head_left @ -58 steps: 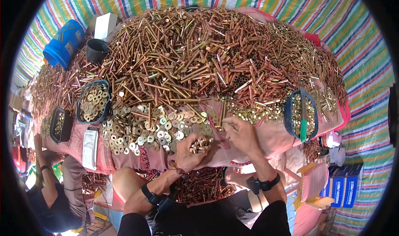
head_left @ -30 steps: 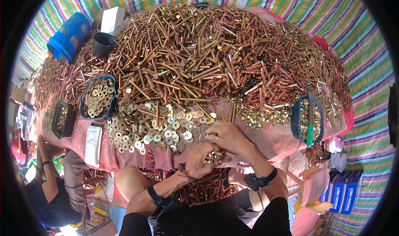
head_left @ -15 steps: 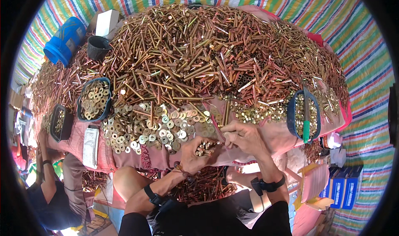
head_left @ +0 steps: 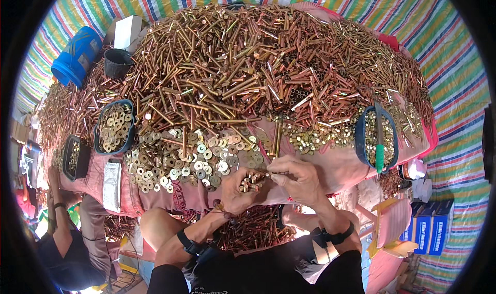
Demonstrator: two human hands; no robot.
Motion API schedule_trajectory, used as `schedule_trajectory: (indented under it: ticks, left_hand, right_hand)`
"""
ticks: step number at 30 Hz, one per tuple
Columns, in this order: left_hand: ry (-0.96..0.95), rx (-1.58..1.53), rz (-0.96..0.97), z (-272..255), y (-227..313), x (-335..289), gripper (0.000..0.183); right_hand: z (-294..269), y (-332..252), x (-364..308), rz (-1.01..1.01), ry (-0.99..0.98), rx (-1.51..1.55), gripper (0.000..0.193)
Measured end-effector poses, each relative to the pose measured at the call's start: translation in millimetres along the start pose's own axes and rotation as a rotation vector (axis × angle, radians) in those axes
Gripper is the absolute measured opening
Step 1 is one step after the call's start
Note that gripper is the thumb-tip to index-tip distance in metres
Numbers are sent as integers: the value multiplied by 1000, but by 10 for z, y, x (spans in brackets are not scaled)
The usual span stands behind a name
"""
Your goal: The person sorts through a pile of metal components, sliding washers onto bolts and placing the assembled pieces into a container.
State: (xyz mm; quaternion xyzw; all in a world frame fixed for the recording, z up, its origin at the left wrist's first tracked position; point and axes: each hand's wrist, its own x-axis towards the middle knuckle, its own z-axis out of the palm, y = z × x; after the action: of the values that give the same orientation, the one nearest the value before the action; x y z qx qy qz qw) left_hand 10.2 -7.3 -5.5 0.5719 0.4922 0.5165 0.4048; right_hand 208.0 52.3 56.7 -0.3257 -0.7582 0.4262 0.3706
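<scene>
My left hand (head_left: 238, 191) is closed around a small bundle of brass-coloured bolts (head_left: 251, 183), whose ends poke out between thumb and fingers. Close beside it, the fingers of my right hand (head_left: 298, 179) are pinched together at the bundle's right side; whatever lies between the fingertips is too small to make out. Just beyond both hands spreads a layer of flat round washers (head_left: 199, 159). A pair of long bolts (head_left: 278, 138) lies pointing toward my right hand, with small nuts (head_left: 315, 139) scattered to the right of it.
A large heap of bolts and metal sleeves (head_left: 232, 61) covers the far table. Tubs of washers (head_left: 130, 139) and nuts (head_left: 358, 144) flank my hands; a green-handled tool (head_left: 380, 157) rests across the right one. Left stand a blue bucket (head_left: 77, 56) and black pot (head_left: 118, 64). Another person's arm (head_left: 61, 216) shows at far left.
My right hand has moved slightly left and nearer to me, its fingertips now against the bundle. My left hand stays closed on the bolts, turned a little.
</scene>
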Motion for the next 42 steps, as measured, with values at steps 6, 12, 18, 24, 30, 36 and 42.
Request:
schedule_trajectory:
  ticks: [6, 12, 18, 24, 30, 36, 42]
  left_hand:
    - [-14, -31, 1, -11, -9, 17, 26]
    - [4, -74, -5, 1, 51, 28, 24]
    - [1, 47, 4, 0, 53, 30, 27]
    - [-35, -78, -64, -9, 26, 5, 31]
    - [-65, -30, -82, -56, 15, 7, 30]
    - [-47, 45, -39, -32, 30, 20, 30]
    - [-73, 23, -10, -50, 115, 36, 32]
  right_hand:
    - [64, 61, -23, -89, 68, 46, 19]
    - [108, -126, -26, -24, 100, -128, 25]
    - [114, -44, -32, -109, 82, -231, 28]
    - [79, -26, -71, 274, -65, -205, 28]
    - [105, 43, -26, -122, 68, -210, 36]
    - [121, -92, -4, 142, 153, -22, 33]
    - [36, -113, -18, 160, -78, -283, 30]
